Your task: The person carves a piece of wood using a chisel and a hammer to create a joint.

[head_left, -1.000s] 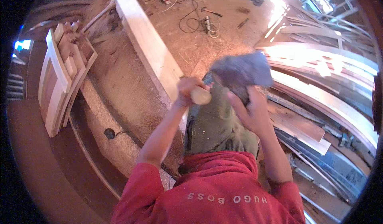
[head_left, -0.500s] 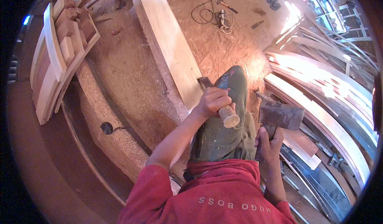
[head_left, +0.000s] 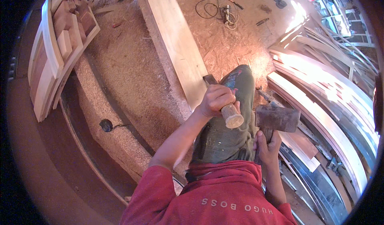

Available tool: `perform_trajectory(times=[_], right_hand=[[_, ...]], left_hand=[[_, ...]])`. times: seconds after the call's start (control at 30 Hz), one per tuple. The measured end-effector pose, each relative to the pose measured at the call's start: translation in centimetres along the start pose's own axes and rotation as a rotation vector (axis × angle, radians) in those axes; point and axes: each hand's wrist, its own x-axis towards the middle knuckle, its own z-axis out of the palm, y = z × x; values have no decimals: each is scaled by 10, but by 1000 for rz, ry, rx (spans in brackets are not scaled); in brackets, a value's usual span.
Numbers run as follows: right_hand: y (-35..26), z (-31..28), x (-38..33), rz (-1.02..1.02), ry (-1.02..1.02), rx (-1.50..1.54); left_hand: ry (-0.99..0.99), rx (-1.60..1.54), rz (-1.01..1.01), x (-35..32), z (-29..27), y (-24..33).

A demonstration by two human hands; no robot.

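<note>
My left hand [head_left: 217, 100] is wrapped round a wooden-handled chisel [head_left: 232, 116]. The butt of its handle points toward me, and its dark blade reaches the right edge of a long pale plank [head_left: 176, 39], beside my knee. Whether the blade tip cuts into the wood is too small to tell. On the right, my right hand [head_left: 268, 145] grips the handle of a wooden mallet [head_left: 278, 119]. The mallet's blocky dark head is raised to the right of the chisel's butt, apart from it.
Stacked pale boards [head_left: 320, 101] crowd the right side. A bundle of cut wooden pieces [head_left: 64, 49] stands at the far left, by a sawdust-covered beam [head_left: 108, 109]. Farther off lie a hammer [head_left: 233, 2], a coiled cable [head_left: 206, 7] and sandals [head_left: 279, 1] on the floor.
The mallet has shifted slightly left, toward the chisel, and a little lower. The chisel stays at the plank's edge in my left hand. The whole view has shifted a little.
</note>
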Motion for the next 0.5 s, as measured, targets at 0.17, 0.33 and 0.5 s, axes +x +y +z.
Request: perform_trajectory(times=[0.17,0.33,0.5], right_hand=[[16,2,-1,-33,78,-18],[2,4,0,62,-28,7],[-13,10,4,89,-12,88]], left_hand=[[92,-9,0,5,3,0],[66,-35,-46,5,6,-4],[88,-9,-84,10,10,-5]])
